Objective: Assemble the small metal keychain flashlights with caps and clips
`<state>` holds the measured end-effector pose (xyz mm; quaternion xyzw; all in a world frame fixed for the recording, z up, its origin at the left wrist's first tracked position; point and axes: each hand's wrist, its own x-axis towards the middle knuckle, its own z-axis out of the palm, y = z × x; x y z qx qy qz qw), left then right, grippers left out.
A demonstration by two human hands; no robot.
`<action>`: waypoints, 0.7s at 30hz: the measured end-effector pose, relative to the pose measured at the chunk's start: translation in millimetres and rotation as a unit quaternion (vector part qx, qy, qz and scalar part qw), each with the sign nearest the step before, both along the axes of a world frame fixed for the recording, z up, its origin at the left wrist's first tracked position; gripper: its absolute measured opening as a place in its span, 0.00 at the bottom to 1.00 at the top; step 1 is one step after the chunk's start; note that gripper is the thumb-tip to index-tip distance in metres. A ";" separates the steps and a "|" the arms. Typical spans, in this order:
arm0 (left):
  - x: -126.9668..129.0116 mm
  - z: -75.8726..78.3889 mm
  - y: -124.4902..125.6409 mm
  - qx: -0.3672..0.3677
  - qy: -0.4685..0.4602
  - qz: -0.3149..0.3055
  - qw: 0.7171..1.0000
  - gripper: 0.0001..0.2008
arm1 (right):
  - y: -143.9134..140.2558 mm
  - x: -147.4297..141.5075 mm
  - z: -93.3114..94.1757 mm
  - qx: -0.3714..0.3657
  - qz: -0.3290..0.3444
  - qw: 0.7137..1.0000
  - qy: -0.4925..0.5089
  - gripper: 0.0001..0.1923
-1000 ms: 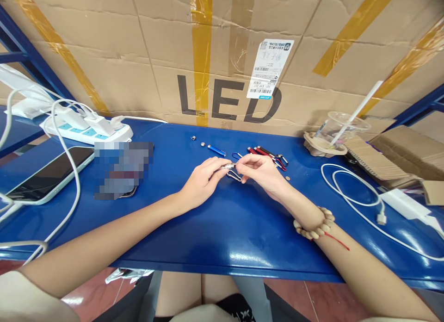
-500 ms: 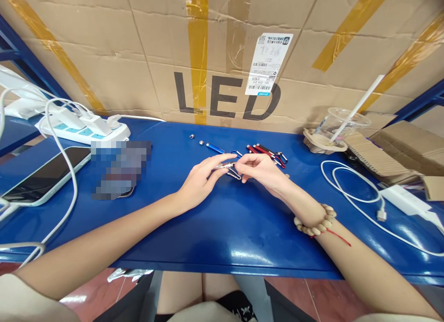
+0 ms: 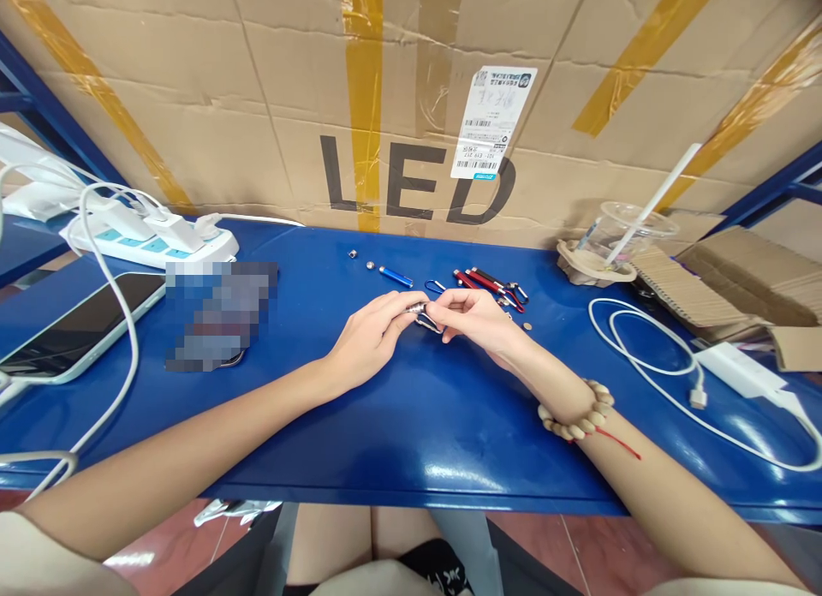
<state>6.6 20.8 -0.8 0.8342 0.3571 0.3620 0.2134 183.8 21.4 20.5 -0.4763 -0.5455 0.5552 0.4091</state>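
Observation:
Pinched between my two hands is a slim silver tube [image 3: 416, 308], like a keychain penlight, mostly covered by fingers. My left hand [image 3: 367, 337] is closed round its left end. The fingertips of my right hand [image 3: 473, 324] are closed on its right end. A silver carabiner clip [image 3: 428, 324] hangs just below the fingertips. Behind the hands lies a blue tube [image 3: 396, 277] of similar shape. Several red and dark tubes [image 3: 483, 280] with clips lie beyond my right hand. Two small silver caps, a cap [image 3: 353, 254] and another cap [image 3: 370, 265], are at the back.
At the left are a phone [image 3: 83, 322], a blurred-out object [image 3: 222, 318] and a white power strip [image 3: 160, 249]. To the right lie a white cable [image 3: 648, 365], a plastic cup [image 3: 626, 228] with a straw and torn cardboard [image 3: 738, 275]. A large carton [image 3: 288, 91] stands behind.
My hands have come slightly closer together, and less of the silver tube shows between them. The carabiner clip still hangs below. The camera view has shifted a little.

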 end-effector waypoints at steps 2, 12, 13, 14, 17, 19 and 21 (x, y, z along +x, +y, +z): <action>0.7 -0.1 0.2 -0.013 -0.004 0.005 1.000 0.15 | -0.2 -0.7 0.1 0.017 -0.018 1.000 0.004 0.18; 2.3 3.4 0.9 -0.073 -0.039 0.016 0.996 0.17 | 2.0 8.6 1.5 0.291 -0.033 0.949 -0.116 0.12; 2.2 3.3 1.0 -0.073 -0.040 0.015 0.996 0.17 | 1.4 9.0 2.8 0.302 -0.037 0.944 -0.130 0.11; 2.2 3.0 1.0 -0.073 -0.041 0.013 0.996 0.17 | 0.9 9.2 3.9 0.310 -0.037 0.940 -0.139 0.11; 2.2 2.0 1.3 -0.074 -0.044 0.009 0.996 0.17 | 0.2 9.4 5.0 0.324 -0.033 0.934 -0.149 0.10; 2.2 1.5 1.4 -0.077 -0.044 0.010 0.996 0.17 | 0.8 9.9 4.3 0.334 -0.033 0.930 -0.152 0.08; 2.1 1.2 1.4 -0.081 -0.041 0.008 0.996 0.17 | 1.8 10.8 3.1 0.346 -0.032 0.925 -0.153 0.07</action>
